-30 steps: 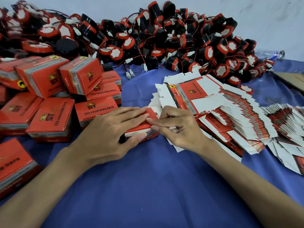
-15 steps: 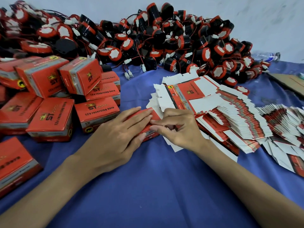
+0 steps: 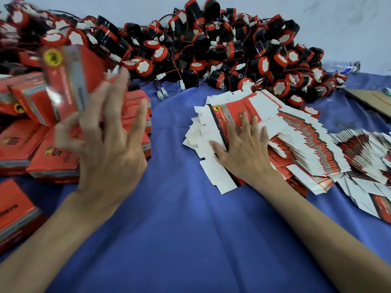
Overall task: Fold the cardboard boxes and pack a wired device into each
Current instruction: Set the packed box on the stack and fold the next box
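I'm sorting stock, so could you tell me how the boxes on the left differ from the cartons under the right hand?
The boxes are folded into closed blocks; the cartons lie flat. The boxes are piled loosely; the cartons fan out in an overlapping stack. The boxes show mostly red; the cartons show white flaps too. Both carry the same red printing.

Surface (image 3: 179, 229) draped in a blue cloth, bare and creased across the near middle. Landmark: fanned stack of flat box blanks (image 3: 296, 149), red print and white flaps, lying right of centre. Behind the stack, against the pale wall, heaped black and red wired devices (image 3: 211, 45), a few white connectors trailing onto the cloth. Left of the stack, across the bare strip, folded red boxes (image 3: 33, 149) piled several deep. Right of the stack, more loose blanks (image 3: 368, 166) spilling to the edge. Behind and right of it, a brown cardboard sheet (image 3: 372, 98) and a clear plastic bottle (image 3: 342, 67) lying down.
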